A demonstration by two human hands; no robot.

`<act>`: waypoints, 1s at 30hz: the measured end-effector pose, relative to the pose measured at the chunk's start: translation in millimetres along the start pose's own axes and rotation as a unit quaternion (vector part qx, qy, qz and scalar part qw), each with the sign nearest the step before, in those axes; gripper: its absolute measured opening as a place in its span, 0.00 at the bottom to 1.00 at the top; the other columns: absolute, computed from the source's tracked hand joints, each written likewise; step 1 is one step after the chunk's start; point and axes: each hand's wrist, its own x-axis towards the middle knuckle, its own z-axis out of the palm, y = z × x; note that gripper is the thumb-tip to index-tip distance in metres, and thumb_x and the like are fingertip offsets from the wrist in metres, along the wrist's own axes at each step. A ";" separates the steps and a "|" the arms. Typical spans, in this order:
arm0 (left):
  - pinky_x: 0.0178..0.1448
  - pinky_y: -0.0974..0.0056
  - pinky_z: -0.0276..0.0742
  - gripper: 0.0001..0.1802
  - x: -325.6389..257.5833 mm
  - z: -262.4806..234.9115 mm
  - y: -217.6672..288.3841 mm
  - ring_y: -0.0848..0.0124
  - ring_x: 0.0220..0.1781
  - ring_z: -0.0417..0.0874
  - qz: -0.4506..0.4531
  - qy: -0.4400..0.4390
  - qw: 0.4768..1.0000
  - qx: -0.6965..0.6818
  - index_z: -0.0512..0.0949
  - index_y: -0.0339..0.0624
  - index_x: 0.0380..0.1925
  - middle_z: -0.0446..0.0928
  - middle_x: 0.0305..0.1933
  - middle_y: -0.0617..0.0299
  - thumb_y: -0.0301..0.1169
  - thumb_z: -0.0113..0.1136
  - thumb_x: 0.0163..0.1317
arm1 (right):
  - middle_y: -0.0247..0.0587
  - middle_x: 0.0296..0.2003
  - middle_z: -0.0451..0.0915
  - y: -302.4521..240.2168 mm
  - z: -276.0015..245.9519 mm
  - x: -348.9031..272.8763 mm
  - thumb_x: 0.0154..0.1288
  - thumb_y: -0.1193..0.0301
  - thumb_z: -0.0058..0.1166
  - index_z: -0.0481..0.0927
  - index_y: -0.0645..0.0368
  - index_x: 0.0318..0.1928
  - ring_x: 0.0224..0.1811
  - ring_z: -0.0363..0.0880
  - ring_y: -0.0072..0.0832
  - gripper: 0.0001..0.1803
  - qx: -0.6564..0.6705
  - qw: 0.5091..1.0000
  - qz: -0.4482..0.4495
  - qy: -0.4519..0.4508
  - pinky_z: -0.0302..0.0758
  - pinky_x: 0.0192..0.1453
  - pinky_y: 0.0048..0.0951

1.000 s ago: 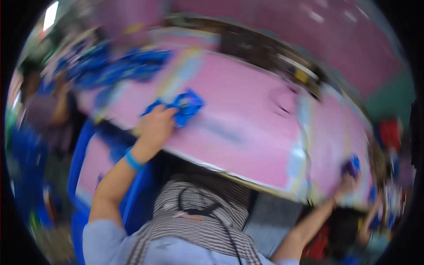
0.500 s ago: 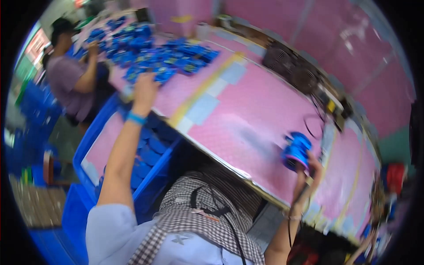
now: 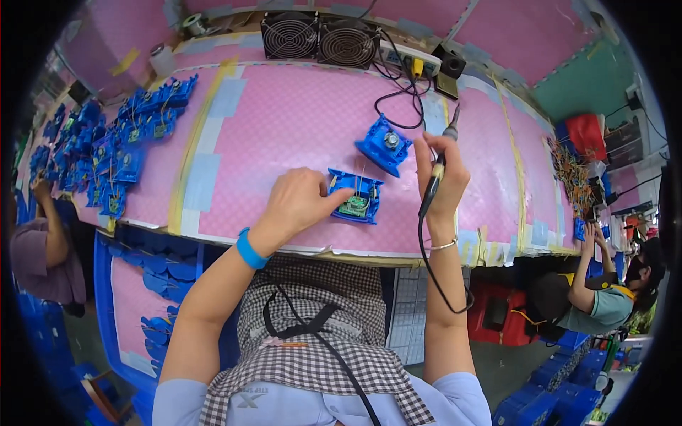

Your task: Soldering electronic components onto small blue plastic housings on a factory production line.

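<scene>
My left hand [image 3: 298,206] grips a blue plastic housing [image 3: 371,211] by its left side, thumb laid over its open face. Inside the housing are a green circuit board [image 3: 353,206] and thin wires that stick up. My right hand [image 3: 445,174] is closed around a soldering iron [image 3: 436,170], whose metal tip points up and away from the housings. Just beyond the held housing lies a second blue housing [image 3: 377,152], tilted, with a round metal part in it. It sits left of my right fingertips.
Many blue housings [image 3: 129,160] are heaped on the pink table [image 3: 277,128] at left. Two black fans [image 3: 290,35], a power strip [image 3: 408,58] and cables line the back. A blue bin [image 3: 106,284] stands by the near edge. Co-workers sit at left and right.
My left hand has come from the heap at left to the housing before me. My right hand, earlier at a blue housing, now holds the soldering iron. The view has swung right.
</scene>
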 end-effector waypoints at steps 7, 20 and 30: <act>0.23 0.54 0.63 0.20 -43.8 -23.4 1.9 0.58 0.17 0.75 -0.067 -0.055 0.996 0.000 0.79 0.35 0.18 0.74 0.17 0.51 0.42 0.67 0.55 | 0.39 0.33 0.81 35.5 18.6 -31.6 0.49 0.76 0.68 0.80 0.57 0.37 0.33 0.77 0.36 0.14 0.039 0.990 -0.108 -0.086 0.75 0.37 0.33; 0.29 0.68 0.64 0.10 -51.3 -23.9 -86.2 0.77 0.27 0.67 -0.264 0.070 0.927 -0.257 0.74 0.36 0.38 0.67 0.27 0.67 0.32 0.58 0.63 | 0.37 0.28 0.81 40.6 0.3 -27.8 0.55 0.76 0.64 0.78 0.57 0.31 0.31 0.78 0.33 0.06 0.172 0.976 -0.131 -0.035 0.75 0.36 0.30; 0.23 0.69 0.62 0.12 -74.6 -4.7 -103.8 0.72 0.24 0.70 -0.255 0.292 0.825 -0.412 0.74 0.38 0.42 0.73 0.32 0.57 0.34 0.53 0.67 | 0.41 0.24 0.73 43.7 45.4 -22.8 0.71 0.62 0.51 0.74 0.58 0.33 0.25 0.74 0.39 0.13 0.279 0.950 -0.132 0.052 0.71 0.30 0.36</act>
